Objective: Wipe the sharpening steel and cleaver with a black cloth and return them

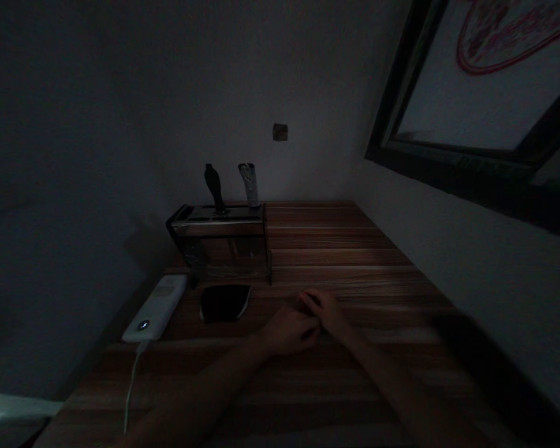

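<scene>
Your left hand [290, 330] and right hand [325, 311] touch, can't tell if either grip's closed; black pouch [224, 303] at nine o'clock's untouched.

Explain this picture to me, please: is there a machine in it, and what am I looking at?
No robot here, just a person's two bare hands. There is one picture, taken by a camera worn on the head, looking forward and down, so you see roughly what the person sees. The left hand and right hand are close together over a striped wooden table. It is too dim to tell whether they hold anything. To their left lie a small black item and a white device with a pale cable. Behind the black item stands a holder, with a black handle and a silvery-grey piece sticking up from it.
</scene>
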Action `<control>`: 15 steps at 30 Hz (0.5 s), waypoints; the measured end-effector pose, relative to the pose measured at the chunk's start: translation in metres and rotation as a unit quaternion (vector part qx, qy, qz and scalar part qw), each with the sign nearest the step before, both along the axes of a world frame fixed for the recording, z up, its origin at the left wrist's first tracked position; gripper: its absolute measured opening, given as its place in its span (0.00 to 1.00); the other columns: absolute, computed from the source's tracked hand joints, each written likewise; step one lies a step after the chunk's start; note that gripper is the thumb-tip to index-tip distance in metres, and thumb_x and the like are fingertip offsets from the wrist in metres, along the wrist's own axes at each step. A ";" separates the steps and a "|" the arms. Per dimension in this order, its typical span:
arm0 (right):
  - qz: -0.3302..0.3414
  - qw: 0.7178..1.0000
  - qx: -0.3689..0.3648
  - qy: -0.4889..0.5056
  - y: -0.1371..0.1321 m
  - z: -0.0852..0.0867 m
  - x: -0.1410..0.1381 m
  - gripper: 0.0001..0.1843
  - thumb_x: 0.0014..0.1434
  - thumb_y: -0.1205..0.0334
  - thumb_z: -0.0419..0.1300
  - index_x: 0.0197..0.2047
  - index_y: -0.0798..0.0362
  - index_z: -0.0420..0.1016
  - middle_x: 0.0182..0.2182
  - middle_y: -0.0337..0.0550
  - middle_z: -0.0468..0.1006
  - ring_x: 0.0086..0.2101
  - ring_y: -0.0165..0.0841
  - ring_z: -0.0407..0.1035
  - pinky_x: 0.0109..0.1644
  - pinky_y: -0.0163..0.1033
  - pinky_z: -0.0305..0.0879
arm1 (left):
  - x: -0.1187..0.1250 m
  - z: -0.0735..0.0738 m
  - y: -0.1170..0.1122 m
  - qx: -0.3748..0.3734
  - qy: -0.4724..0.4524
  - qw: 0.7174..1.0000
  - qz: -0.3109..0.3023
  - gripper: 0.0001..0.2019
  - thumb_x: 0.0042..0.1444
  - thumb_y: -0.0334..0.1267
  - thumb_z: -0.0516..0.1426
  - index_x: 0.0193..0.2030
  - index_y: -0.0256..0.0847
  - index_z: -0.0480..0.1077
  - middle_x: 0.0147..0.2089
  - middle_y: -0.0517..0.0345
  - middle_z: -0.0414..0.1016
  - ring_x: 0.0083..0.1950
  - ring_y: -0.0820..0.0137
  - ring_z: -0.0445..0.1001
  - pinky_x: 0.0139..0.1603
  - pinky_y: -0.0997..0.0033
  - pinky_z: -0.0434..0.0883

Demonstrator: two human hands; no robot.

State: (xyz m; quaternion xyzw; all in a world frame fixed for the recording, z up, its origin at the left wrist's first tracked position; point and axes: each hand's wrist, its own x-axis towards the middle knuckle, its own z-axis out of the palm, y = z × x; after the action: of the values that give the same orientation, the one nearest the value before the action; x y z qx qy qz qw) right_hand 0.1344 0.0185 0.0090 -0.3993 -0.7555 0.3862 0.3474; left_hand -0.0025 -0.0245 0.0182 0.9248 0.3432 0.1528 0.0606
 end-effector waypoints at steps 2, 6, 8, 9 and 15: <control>0.003 1.000 0.000 -0.004 0.001 -0.001 0.000 0.16 0.57 0.52 0.49 0.32 0.54 0.72 0.29 0.41 0.75 0.32 0.33 0.68 0.38 0.37 0.61 | 0.001 0.001 0.000 0.000 0.002 1.000 -0.004 0.07 0.53 0.35 0.49 0.29 0.40 0.66 0.29 0.58 0.73 0.31 0.72 0.69 0.32 0.74 0.63; 0.004 1.000 0.003 -0.014 0.002 -0.005 0.001 0.17 0.57 0.52 0.48 0.31 0.54 0.72 0.27 0.41 0.75 0.31 0.32 0.68 0.36 0.36 0.61 | 0.001 0.001 0.000 0.002 0.003 1.000 -0.003 0.07 0.54 0.36 0.49 0.29 0.40 0.66 0.29 0.57 0.73 0.31 0.71 0.69 0.33 0.74 0.63; -0.001 1.000 0.010 -0.023 0.002 -0.006 0.002 0.16 0.57 0.52 0.49 0.30 0.53 0.71 0.26 0.39 0.74 0.30 0.31 0.67 0.34 0.35 0.60 | 0.001 0.001 0.000 0.000 0.005 1.000 -0.004 0.07 0.54 0.36 0.49 0.29 0.40 0.66 0.28 0.57 0.73 0.31 0.71 0.69 0.32 0.74 0.62; -0.002 1.000 0.012 -0.027 0.002 -0.006 0.002 0.16 0.57 0.52 0.49 0.30 0.53 0.71 0.26 0.39 0.74 0.29 0.31 0.66 0.34 0.34 0.59 | 0.000 0.001 0.000 -0.002 0.007 1.000 -0.005 0.07 0.54 0.36 0.49 0.29 0.40 0.66 0.28 0.58 0.73 0.30 0.72 0.70 0.32 0.74 0.62; -0.011 0.999 0.026 -0.046 0.000 -0.004 0.003 0.15 0.57 0.53 0.48 0.31 0.53 0.70 0.25 0.38 0.72 0.28 0.30 0.65 0.32 0.34 0.57 | 0.001 0.003 -0.001 -0.010 0.016 1.000 0.002 0.08 0.54 0.37 0.48 0.29 0.40 0.66 0.29 0.58 0.74 0.29 0.72 0.70 0.30 0.74 0.62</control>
State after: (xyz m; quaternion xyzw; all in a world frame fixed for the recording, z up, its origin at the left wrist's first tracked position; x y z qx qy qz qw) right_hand 0.1372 0.0186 0.0052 -0.4162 -0.7760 0.3436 0.3264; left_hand -0.0019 -0.0256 0.0207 0.9256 0.3478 0.1345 0.0644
